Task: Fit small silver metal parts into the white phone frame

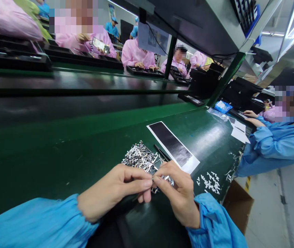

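My left hand [116, 189] and my right hand [176, 193] meet at the near edge of a green bench [59, 151]. Both are pinched, fingertip to fingertip, on a small silvery metal part [153, 176] held between them. Just beyond my fingers lies a heap of several small shiny metal parts [140, 158]. Right of the heap a pair of thin black tweezers [161, 152] lies beside a white sheet with a black strip [172, 144]. A scatter of tiny white pieces [210, 182] sits near my right wrist.
A co-worker in a blue smock [273, 144] sits at my right, hands near white papers [238, 131]. A dark conveyor [72, 86] runs across the back, with people in pink behind it. A cardboard box [237, 206] stands on the floor at right.
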Action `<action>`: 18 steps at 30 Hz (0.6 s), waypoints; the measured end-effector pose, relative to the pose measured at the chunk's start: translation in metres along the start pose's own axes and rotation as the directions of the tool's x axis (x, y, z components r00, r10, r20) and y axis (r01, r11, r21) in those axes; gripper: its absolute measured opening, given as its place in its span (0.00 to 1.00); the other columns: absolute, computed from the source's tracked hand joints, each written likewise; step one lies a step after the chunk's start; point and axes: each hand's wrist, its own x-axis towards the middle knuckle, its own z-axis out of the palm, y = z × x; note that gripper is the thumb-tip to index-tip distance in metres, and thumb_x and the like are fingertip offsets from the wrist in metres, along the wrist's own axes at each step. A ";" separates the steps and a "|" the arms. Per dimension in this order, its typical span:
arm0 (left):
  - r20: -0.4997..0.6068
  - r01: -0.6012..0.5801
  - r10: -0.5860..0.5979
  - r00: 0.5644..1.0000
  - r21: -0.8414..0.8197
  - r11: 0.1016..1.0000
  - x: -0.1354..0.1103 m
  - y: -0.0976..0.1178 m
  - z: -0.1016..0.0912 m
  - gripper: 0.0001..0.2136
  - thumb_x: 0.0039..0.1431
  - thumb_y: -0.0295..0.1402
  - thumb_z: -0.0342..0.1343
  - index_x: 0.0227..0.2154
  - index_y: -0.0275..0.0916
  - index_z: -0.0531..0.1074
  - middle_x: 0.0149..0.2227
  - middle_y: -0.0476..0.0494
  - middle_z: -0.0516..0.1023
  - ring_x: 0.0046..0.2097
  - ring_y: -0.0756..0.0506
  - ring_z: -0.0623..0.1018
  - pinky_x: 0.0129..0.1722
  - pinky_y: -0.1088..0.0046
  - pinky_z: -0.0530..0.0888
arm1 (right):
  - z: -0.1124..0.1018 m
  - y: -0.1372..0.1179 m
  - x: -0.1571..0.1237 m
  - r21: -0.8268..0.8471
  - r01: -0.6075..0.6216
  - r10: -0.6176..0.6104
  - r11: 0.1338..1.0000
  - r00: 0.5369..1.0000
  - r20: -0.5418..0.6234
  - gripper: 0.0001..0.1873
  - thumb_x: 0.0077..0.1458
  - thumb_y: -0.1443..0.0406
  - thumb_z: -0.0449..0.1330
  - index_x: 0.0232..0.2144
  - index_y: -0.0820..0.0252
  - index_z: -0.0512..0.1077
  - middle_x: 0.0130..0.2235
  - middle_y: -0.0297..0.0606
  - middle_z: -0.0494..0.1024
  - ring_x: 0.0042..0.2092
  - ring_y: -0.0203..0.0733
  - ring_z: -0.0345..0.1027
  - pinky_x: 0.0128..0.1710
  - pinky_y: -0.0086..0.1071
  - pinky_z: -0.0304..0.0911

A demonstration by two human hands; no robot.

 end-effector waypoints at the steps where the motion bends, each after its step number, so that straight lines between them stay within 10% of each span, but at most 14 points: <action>1: -0.024 -0.012 0.013 1.000 0.032 0.999 0.000 -0.002 0.002 0.11 0.48 0.36 0.50 0.19 0.36 0.71 0.19 0.51 0.70 0.23 0.53 0.65 0.26 0.80 0.63 | 0.000 0.000 0.000 -0.015 0.012 -0.012 1.000 1.000 -0.003 0.06 0.54 0.71 0.50 0.28 0.61 0.65 0.26 0.33 0.67 0.31 0.36 0.59 0.33 0.33 0.56; 7: -0.307 -0.040 0.226 0.925 0.511 0.859 -0.004 -0.007 0.016 0.13 0.52 0.37 0.45 0.20 0.38 0.70 0.22 0.50 0.71 0.26 0.49 0.70 0.28 0.77 0.64 | 0.004 0.001 -0.004 -0.167 0.082 -0.087 0.983 0.996 -0.021 0.07 0.53 0.73 0.48 0.29 0.62 0.65 0.27 0.37 0.65 0.31 0.38 0.57 0.30 0.34 0.54; 18: -0.260 0.034 0.394 0.882 0.867 0.497 -0.004 -0.014 0.030 0.15 0.57 0.28 0.36 0.24 0.38 0.67 0.26 0.48 0.72 0.30 0.46 0.69 0.33 0.69 0.61 | 0.006 0.007 -0.007 -0.333 0.132 -0.133 0.934 0.991 0.021 0.08 0.52 0.75 0.46 0.25 0.63 0.60 0.25 0.38 0.61 0.29 0.39 0.53 0.28 0.34 0.50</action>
